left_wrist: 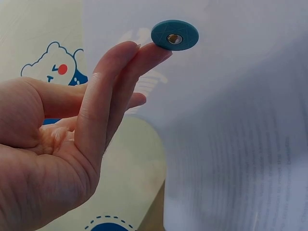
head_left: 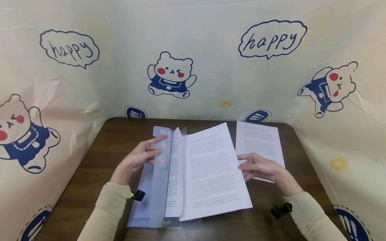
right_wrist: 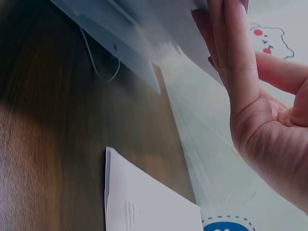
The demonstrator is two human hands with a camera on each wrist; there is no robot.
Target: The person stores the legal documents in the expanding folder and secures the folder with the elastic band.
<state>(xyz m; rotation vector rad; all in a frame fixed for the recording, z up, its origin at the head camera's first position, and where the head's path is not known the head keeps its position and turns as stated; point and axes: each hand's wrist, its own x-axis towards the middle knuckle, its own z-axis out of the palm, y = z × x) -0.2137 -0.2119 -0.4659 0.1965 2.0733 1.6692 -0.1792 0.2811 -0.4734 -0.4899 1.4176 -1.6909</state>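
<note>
- Translucent document folder (head_left: 159, 197) sits on the bench (head_left: 99, 160), centre-left in head view, flap raised. Printed paper stack (head_left: 214, 174) is on its right, left edge at the folder mouth; can't tell how far in it sits. Inner pages (head_left: 175, 174) show between flap and stack.
- Hands well apart. Left hand (head_left: 137, 159) pinches the flap edge, fingertips next to a teal button (left_wrist: 174, 38) with a metal centre. Right hand (head_left: 260, 167) pinches the stack's right edge; exact thumb contact is hidden.
- Risk: flap looks springy. If the left grip slackens, it could swing onto the pages and crease them.
- Risk: stack is gripped at one edge only, so loose sheets could slip or fan out if the pinch is uneven.
- Risk: stack and inner pages meet edge to edge; a sideways push could catch and fold a corner.
- Risk: thin cord (right_wrist: 97, 73) loops below the folder and could snag if the folder gets dragged.
- Loose sheets (head_left: 260, 140) lie flat near the right wrist; a low sweep could nudge them.
- Stack: long axis runs near to far, far end leaning left, text upright to the wearer, right side tilted up. Folder: long axis also near to far, mouth facing right.
</note>
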